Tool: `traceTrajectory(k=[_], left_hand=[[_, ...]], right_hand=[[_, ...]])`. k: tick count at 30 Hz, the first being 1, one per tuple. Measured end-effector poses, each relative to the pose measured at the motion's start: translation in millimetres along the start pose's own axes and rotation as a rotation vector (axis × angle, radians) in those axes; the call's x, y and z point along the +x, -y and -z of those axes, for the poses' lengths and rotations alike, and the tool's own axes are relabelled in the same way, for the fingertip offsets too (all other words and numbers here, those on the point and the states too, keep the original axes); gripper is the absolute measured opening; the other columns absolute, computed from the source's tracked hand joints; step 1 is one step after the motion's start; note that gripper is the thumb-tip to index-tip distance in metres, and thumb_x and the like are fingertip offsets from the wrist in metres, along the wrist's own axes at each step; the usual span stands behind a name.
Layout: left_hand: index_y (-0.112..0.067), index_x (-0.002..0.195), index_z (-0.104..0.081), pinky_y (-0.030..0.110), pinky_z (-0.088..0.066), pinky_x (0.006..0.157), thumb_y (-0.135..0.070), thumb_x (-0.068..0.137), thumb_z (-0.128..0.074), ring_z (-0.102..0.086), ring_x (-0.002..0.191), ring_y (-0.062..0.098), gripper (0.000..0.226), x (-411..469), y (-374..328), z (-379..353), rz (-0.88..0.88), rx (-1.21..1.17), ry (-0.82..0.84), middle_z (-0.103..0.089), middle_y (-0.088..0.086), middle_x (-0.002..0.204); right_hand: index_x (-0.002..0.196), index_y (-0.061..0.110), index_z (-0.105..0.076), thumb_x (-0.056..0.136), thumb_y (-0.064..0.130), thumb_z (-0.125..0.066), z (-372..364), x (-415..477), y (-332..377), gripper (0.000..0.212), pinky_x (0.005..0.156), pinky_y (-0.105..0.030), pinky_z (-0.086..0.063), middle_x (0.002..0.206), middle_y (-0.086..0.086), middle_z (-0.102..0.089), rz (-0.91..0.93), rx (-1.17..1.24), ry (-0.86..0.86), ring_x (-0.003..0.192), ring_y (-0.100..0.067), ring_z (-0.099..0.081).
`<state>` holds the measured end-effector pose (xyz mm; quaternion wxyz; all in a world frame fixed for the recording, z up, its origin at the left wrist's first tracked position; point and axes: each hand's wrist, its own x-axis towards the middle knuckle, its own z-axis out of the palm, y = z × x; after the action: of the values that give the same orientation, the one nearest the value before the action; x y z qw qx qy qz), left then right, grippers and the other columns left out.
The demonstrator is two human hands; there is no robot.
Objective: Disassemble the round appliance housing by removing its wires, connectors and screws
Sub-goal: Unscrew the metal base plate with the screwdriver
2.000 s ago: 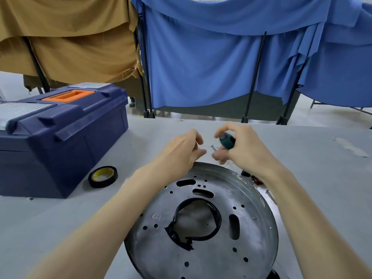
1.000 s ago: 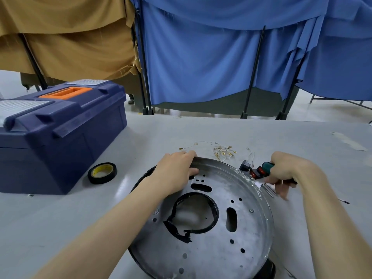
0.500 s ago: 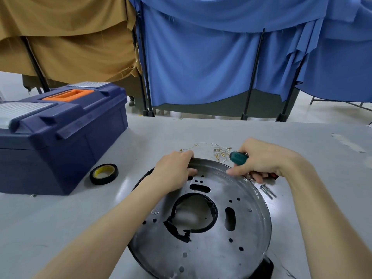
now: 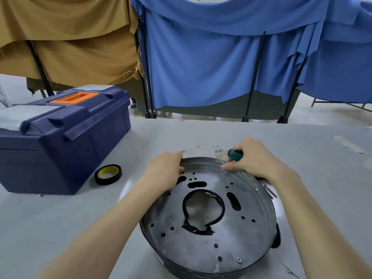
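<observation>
A round metal appliance housing [image 4: 213,234] lies on the grey table, its perforated plate facing up with a black ring around the centre hole. My left hand [image 4: 165,170] grips its far left rim. My right hand [image 4: 255,158] holds a screwdriver with a green handle [image 4: 235,154] over the far rim, its shaft hidden by my fingers. One screw [image 4: 238,259] sits in the plate near its front edge. Thin wires with small gold connectors [image 4: 218,153] lie on the table just behind the housing.
A dark blue toolbox [image 4: 60,137] with an orange handle stands at the left. A roll of black tape [image 4: 108,174] lies beside it. Loose metal pins [image 4: 270,191] lie right of the housing. Blue and tan cloth screens hang behind the table.
My right hand went to the table right of the housing, then came back with the screwdriver to the far rim. My left hand moved onto the rim and stays there.
</observation>
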<state>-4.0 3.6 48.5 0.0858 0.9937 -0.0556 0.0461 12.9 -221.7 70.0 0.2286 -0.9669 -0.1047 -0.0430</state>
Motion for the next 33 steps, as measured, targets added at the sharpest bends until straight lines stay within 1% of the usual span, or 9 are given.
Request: traceTrajectory(k=[2, 6, 9, 14, 17, 22, 26, 30, 33], left_hand=[[-0.014, 0.085, -0.038, 0.030, -0.028, 0.053, -0.018, 0.098, -0.052, -0.042, 0.070, 0.023, 0.020, -2, 2, 1, 0.037, 0.026, -0.013, -0.040, -0.002, 0.072], [-0.014, 0.091, -0.039, 0.032, -0.034, 0.065, -0.011, 0.096, -0.052, -0.044, 0.078, 0.026, 0.014, -3, 1, 8, 0.164, 0.104, 0.041, -0.035, 0.002, 0.075], [-0.012, 0.099, -0.044, 0.032, -0.034, 0.066, -0.007, 0.092, -0.052, -0.045, 0.079, 0.027, 0.011, -5, -4, 13, 0.155, 0.169, 0.039, -0.038, 0.002, 0.077], [-0.031, 0.147, -0.031, 0.037, -0.044, 0.090, -0.034, 0.098, -0.052, -0.052, 0.115, 0.031, 0.053, -5, -12, 7, -0.133, 0.033, 0.065, -0.053, 0.008, 0.125], [-0.033, 0.146, -0.033, 0.037, -0.045, 0.091, -0.041, 0.095, -0.056, -0.052, 0.117, 0.030, 0.056, -3, -13, 7, -0.119, 0.049, 0.066, -0.052, 0.008, 0.126], [-0.015, 0.120, -0.042, 0.033, -0.035, 0.066, -0.036, 0.092, -0.063, -0.057, 0.099, 0.029, 0.041, -5, -22, 14, -0.037, 0.217, 0.017, -0.058, 0.007, 0.108], [-0.011, 0.101, -0.042, 0.033, -0.040, 0.069, -0.035, 0.086, -0.072, -0.052, 0.086, 0.027, 0.041, -1, -25, 17, -0.034, 0.188, 0.071, -0.059, 0.007, 0.107], [-0.025, 0.141, -0.040, 0.042, -0.042, 0.100, -0.036, 0.089, -0.067, -0.049, 0.122, 0.029, 0.060, 2, -15, 16, -0.116, -0.153, 0.139, -0.050, 0.006, 0.136], [-0.027, 0.132, -0.051, 0.039, -0.047, 0.089, -0.019, 0.097, -0.054, -0.054, 0.112, 0.029, 0.036, 5, -10, 7, -0.133, -0.069, 0.028, -0.055, 0.006, 0.122]], right_hand=[[0.080, -0.002, -0.067, 0.065, 0.043, -0.086, 10, -3, -1, 0.051, 0.057, -0.036, -0.050, 0.069, -0.018, -0.065, -0.028, -0.002, 0.053, 0.057, -0.027, -0.054], [0.057, 0.007, -0.052, 0.068, 0.022, -0.086, 17, -9, -4, 0.039, 0.034, -0.017, -0.033, 0.035, 0.003, -0.048, -0.099, 0.027, 0.182, 0.028, -0.012, -0.042], [0.056, 0.008, -0.048, 0.070, 0.024, -0.085, 8, -4, -1, 0.043, 0.044, -0.025, -0.036, 0.045, -0.001, -0.045, -0.057, -0.038, 0.103, 0.040, -0.018, -0.041], [0.054, 0.008, -0.041, 0.074, 0.031, -0.082, -9, 2, 1, 0.051, 0.056, -0.031, -0.028, 0.053, -0.003, -0.033, 0.080, 0.048, -0.048, 0.054, -0.021, -0.030], [0.054, 0.004, -0.046, 0.071, 0.036, -0.084, -1, -1, -3, 0.053, 0.050, -0.027, -0.029, 0.047, 0.000, -0.035, 0.045, 0.109, -0.021, 0.048, -0.018, -0.031], [0.064, 0.002, -0.065, 0.070, 0.024, -0.085, 18, -10, -6, 0.031, 0.037, -0.017, -0.031, 0.039, 0.002, -0.048, -0.074, 0.108, 0.167, 0.034, -0.013, -0.039], [0.070, -0.003, -0.063, 0.075, 0.017, -0.080, 9, -6, 2, 0.026, 0.044, -0.024, -0.035, 0.050, -0.005, -0.046, -0.010, 0.089, 0.118, 0.043, -0.018, -0.041], [0.077, -0.008, -0.064, 0.080, 0.021, -0.076, 1, -6, 5, 0.031, 0.055, -0.030, -0.039, 0.062, -0.018, -0.052, 0.077, 0.114, 0.028, 0.055, -0.020, -0.044], [0.074, -0.011, -0.060, 0.079, 0.025, -0.078, 2, -7, 5, 0.040, 0.054, -0.029, -0.034, 0.058, -0.013, -0.044, 0.044, 0.154, 0.034, 0.054, -0.018, -0.040]])
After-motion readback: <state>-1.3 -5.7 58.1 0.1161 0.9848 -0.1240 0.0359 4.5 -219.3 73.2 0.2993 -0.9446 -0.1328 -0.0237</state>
